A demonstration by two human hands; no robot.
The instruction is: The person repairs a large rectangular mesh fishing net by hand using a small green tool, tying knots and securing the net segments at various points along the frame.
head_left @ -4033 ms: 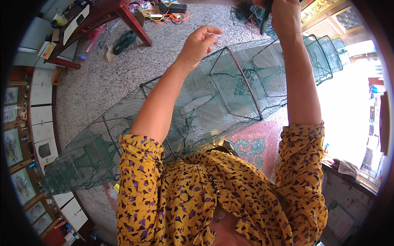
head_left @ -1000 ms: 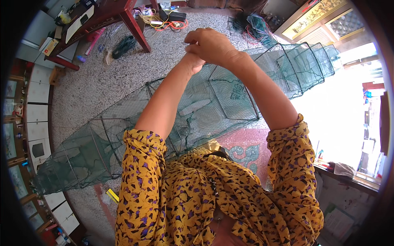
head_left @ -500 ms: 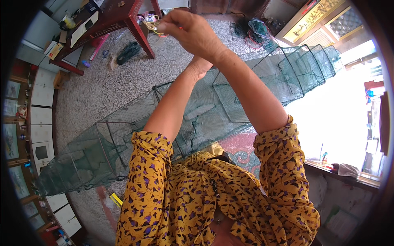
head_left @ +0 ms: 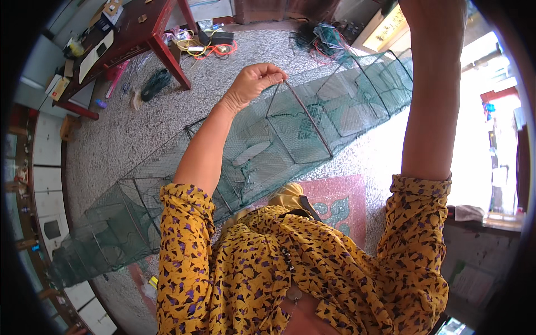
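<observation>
A long green mesh net trap (head_left: 245,159) with dark rectangular frames stretches diagonally across my front. My left hand (head_left: 254,85) pinches the upper corner of one frame between thumb and fingers. From that corner a dark frame rod (head_left: 310,118) slants down to the right, with mesh hanging around it. My right arm reaches far up to the right. Only the base of my right hand (head_left: 435,14) shows at the top edge; its fingers are cut off, so what they hold or touch cannot be seen.
A dark red table (head_left: 131,42) stands at the upper left. Yellow and orange cords (head_left: 215,49) lie on the speckled floor beyond my left hand. More bundled netting (head_left: 324,42) sits farther right. White cabinets (head_left: 49,184) line the left side, and a patterned red mat (head_left: 343,204) lies below the net.
My right hand has swung from above my left hand to the upper right, mostly out of the picture. My left hand, partly hidden before, now shows holding the frame corner.
</observation>
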